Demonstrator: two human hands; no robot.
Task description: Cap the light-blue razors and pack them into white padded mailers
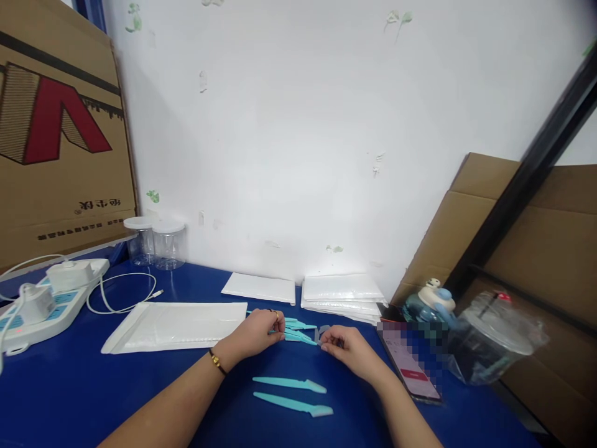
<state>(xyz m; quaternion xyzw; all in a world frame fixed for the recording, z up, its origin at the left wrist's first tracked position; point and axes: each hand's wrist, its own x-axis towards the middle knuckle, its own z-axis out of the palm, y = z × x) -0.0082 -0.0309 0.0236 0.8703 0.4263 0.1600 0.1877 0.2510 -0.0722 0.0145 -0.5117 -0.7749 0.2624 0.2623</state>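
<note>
In the head view, the left hand is resting low over the blue bench, its fingers pinching the handle end of one turquoise eyebrow razor. This razor is lying beside a small bunch of similar razors, its blade end pointing toward the right hand. The right hand is curling close to those blade ends, its fingers drawn together beside some translucent pieces; whether they are gripping one, I cannot tell. A dark bracelet with a gold bead is circling the left wrist.

Nearer the person, two loose razors are lying roughly parallel and apart, blade ends to the right. A white padded envelope is lying flat just left of the left hand. Along the wall, one white packet is sitting beside a stack of white packets.

Farther left, a power strip is carrying two plugged adapters, and two clear lidded jars are standing near the wall. To the right, a partly pixelated phone is lying near a figurine and a bagged clear container.
</note>
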